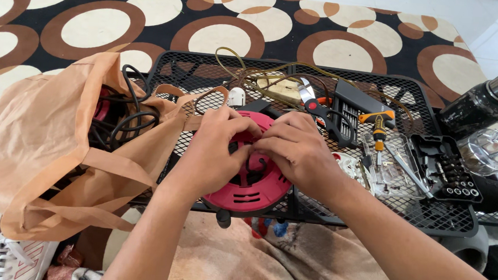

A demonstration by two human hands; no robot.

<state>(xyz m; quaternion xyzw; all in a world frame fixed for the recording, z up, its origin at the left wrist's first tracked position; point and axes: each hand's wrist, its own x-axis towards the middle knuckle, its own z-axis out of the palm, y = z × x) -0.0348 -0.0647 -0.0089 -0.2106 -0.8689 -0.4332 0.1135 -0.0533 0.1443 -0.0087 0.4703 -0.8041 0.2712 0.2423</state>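
Right now both hands are pressed on a round pinkish-red plastic cable reel lying flat on the black metal mesh tabletop: the left hand curls its fingers over the reel's top, and the right hand pinches at its dark centre. Just left sits a tan fabric bag stuffed with black cables, while an orange-handled screwdriver and a black bit case lie to the right.

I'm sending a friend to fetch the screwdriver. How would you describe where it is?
Start at the black mesh table standing on the carpet with rings. To the right of the two hands on the red cable reel, beside the black bit case, lies the screwdriver. Its orange and black T-shaped handle sets it apart from the tools around it.
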